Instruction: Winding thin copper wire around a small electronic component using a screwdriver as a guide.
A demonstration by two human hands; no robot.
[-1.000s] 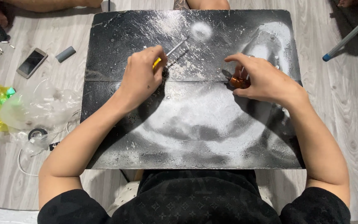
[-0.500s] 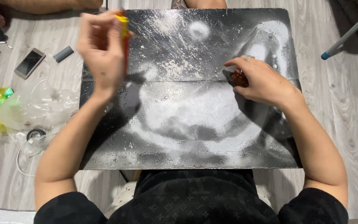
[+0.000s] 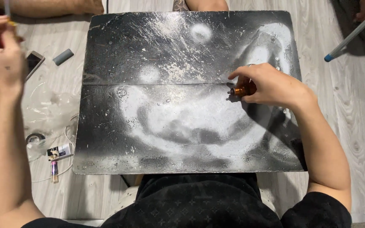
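Gripping a small amber piece (image 3: pixel 242 90), the right hand (image 3: pixel 271 86) is pinning it against the black, white-dusted board (image 3: pixel 182 139) near its right side, while the left hand (image 3: pixel 1 50) is hovering off the board's left edge, pinching a thin yellow-handled tool (image 3: pixel 7 12); keeping the piece pressed flat seems wise

The left hand (image 3: pixel 1 50) has left the black board (image 3: pixel 119 46). A second ago it lay on the board's middle seam, close to the right hand; half a second ago it was lifting over the board's upper left part. Now it is up at the far left edge of the view, above the floor beside the phone (image 3: pixel 34 63) (blurred there). The yellow-handled tool (image 3: pixel 7 9) it holds went with it, and only a sliver shows at the top edge.
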